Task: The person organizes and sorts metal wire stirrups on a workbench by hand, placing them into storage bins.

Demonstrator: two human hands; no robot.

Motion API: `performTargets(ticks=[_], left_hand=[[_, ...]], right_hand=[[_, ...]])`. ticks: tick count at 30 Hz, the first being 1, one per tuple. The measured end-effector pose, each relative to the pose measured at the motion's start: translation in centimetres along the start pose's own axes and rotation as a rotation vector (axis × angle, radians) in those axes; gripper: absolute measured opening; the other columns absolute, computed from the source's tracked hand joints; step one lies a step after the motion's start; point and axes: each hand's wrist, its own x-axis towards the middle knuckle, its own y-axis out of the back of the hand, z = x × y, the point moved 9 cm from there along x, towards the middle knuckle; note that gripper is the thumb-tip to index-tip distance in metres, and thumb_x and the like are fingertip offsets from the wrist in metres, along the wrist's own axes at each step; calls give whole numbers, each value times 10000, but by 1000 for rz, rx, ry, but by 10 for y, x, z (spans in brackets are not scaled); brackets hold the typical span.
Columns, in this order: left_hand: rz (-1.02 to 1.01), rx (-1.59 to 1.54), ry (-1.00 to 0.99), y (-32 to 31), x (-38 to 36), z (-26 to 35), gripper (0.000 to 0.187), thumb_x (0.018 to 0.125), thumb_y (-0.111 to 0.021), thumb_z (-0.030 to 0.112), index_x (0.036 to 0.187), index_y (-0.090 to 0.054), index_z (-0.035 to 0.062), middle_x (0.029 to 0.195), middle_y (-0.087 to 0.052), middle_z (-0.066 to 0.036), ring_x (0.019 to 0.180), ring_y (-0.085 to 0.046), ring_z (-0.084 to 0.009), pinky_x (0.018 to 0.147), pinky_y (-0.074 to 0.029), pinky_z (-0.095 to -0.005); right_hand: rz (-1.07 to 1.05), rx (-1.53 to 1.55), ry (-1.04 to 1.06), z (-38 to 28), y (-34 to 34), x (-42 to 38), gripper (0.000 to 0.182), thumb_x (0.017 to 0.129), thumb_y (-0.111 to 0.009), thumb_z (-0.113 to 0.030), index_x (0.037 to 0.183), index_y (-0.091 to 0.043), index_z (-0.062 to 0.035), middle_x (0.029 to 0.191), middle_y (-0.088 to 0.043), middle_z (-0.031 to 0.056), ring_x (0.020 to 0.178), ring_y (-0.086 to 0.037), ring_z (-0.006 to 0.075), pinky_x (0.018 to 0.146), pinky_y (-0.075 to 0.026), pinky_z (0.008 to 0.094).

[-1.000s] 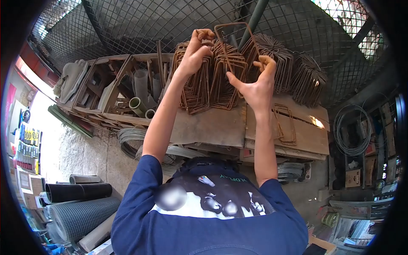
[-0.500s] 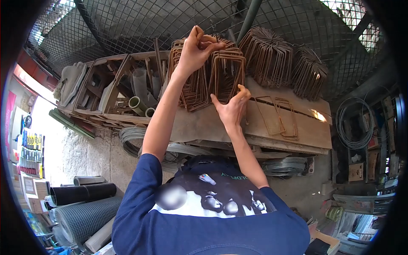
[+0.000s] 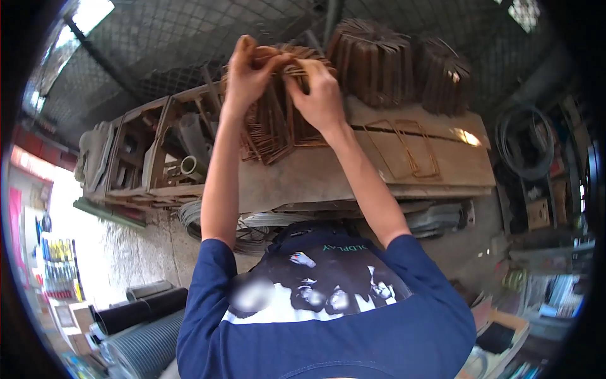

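Observation:
A bundle of rusty rectangular rebar stirrups [image 3: 268, 129] stands upright on the wooden bench, right under my hands. My left hand [image 3: 250, 72] is at the bundle's top left, its fingers curled and thumb stretched toward the middle; whatever it pinches is too small and blurred to name. Close beside it, my right hand [image 3: 319, 95] bends its fingers over the top of the stirrups, thumb near the fingertips. What lies between those fingers is hidden. Two or so loose stirrups [image 3: 413, 151] lie flat on the bench to the right.
Two more stirrup bundles, a larger one [image 3: 372, 66] and a smaller one [image 3: 445, 79], stand farther right. Wire mesh [image 3: 183, 38] rises behind the wooden bench [image 3: 297, 180]. Wooden compartments with a pipe [image 3: 190, 166] are at left. Wire coils [image 3: 527, 142] hang at right; mesh rolls [image 3: 145, 344] lie lower left.
My right hand has risen from the bundle's lower right side to its top, beside my left hand, and its fingers have curled in. The view has shifted, with some blur.

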Motion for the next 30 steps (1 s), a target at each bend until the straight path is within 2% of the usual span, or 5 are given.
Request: performTargets(ticks=[6,8,11,26,30], left_hand=[[-54,-175,-5,-4,0,3,399,853,-638,0,851,-247,77,867,-637,-126,904,-661,-202,775,-565,-263],[-39,-110,21,-4,2,6,400,852,-649,18,840,-254,79,862,-640,-122,907,-660,-191,780,-562,-261],[-68,-53,11,-7,5,-2,402,848,-665,48,822,-266,83,851,-645,-113,902,-661,-175,785,-559,-258],[-61,-28,-49,-15,10,8,392,814,-711,61,788,-320,89,842,-675,-110,839,-670,-142,716,-565,-243],[-113,-11,-8,-19,8,13,444,793,-743,82,813,-301,112,867,-645,-66,874,-624,-93,711,-528,-223]], right_hand=[[97,-281,-153,56,67,-47,446,762,-726,-272,1052,-564,25,1055,-558,224,1005,-560,363,824,-480,423],[-193,-470,-584,115,96,-90,729,723,-769,-361,1256,-446,17,1273,-438,255,1165,-482,375,945,-438,465],[-577,-822,-835,175,147,-162,1061,571,-845,-472,1364,-325,5,1322,-388,314,1189,-456,420,993,-412,486],[-101,-406,-732,120,200,-140,877,622,-855,-320,1284,-370,-7,1131,-556,223,1077,-544,305,917,-441,419],[101,101,-568,62,180,-83,863,619,-861,-286,1277,-377,-6,1131,-537,170,1090,-520,261,959,-405,389]])
